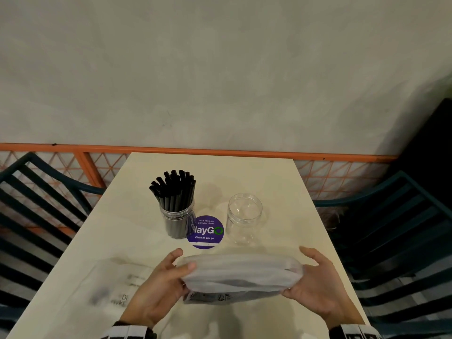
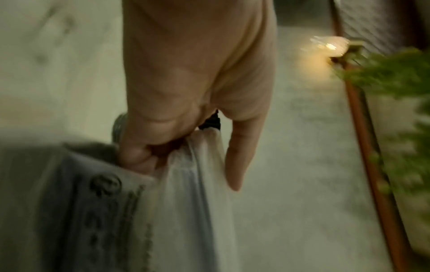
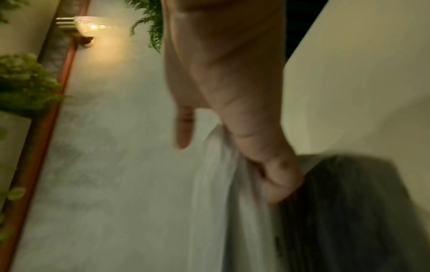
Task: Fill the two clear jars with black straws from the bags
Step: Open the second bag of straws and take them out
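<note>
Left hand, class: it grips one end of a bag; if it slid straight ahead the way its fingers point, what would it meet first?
Probably the round purple sticker on the table, then the jar of straws just behind; the left hand points that way, though depth is unclear.

Black straws [image 1: 174,189], purple round sticker [image 1: 205,231], cream table [image 1: 276,182], orange lattice railing [image 1: 220,151].

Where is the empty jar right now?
In the head view the empty jar stands upright on the table, right of the purple sticker and the straw-filled jar, just beyond the bag in both hands.
</note>
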{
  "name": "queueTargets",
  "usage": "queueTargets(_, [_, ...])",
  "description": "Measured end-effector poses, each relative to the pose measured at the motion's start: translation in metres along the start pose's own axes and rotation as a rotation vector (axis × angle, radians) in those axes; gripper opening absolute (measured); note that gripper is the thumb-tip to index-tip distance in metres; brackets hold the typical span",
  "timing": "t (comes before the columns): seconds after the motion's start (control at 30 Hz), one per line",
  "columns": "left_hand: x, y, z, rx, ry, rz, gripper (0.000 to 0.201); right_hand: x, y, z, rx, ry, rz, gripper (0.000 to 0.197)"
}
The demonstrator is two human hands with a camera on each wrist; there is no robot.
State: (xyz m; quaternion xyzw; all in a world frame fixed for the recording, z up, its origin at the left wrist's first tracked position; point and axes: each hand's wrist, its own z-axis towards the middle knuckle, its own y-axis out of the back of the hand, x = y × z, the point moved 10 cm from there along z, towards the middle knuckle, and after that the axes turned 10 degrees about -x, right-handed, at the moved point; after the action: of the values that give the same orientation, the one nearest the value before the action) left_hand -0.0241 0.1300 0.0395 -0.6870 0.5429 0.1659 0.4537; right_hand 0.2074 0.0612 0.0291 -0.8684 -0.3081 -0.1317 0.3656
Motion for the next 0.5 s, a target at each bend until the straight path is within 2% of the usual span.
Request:
queueTargets(0.03, [0.001, 0.008, 0.005, -0.036, -0.03, 0.09, 0.077, 0.003, -0.004, -0.003, 0.022, 0.045, -0.06, 0.039])
queueTargets(0.13, [-0.001, 0.016, 0.005, -0.189, -0.097, 0.322, 0.062, 0.012, -0.001, -0.001, -0.09, 0.244, -0.352, 0.046])
queueTargets(0.2, [-0.006, 0.019, 0.005, -0.278, -0.208, 0.494, 0.051, 0.024, 0.002, -0.002, -0.223, 0.399, -0.493, 0.032])
queueTargets(0.27, [-0.016, 0.021, 0.003, -0.363, -0.35, 0.685, 0.041, 0.031, 0.004, -0.004, -0.317, 0.474, -0.572, 0.019])
queueTargets(0.37, [-0.023, 0.012, 0.001, -0.344, -0.525, 1.021, 0.047, 0.036, 0.01, -0.005, -0.385, 0.493, -0.6, 0.009])
queueTargets(0.43, [-0.018, 0.011, 0.005, -0.312, -0.521, 1.204, 0.047, 0.039, 0.014, -0.006, -0.411, 0.493, -0.593, 0.004])
queueTargets(0.5, [-0.011, 0.015, 0.01, -0.298, -0.465, 1.283, 0.036, 0.042, 0.016, -0.006, -0.419, 0.504, -0.618, 0.004])
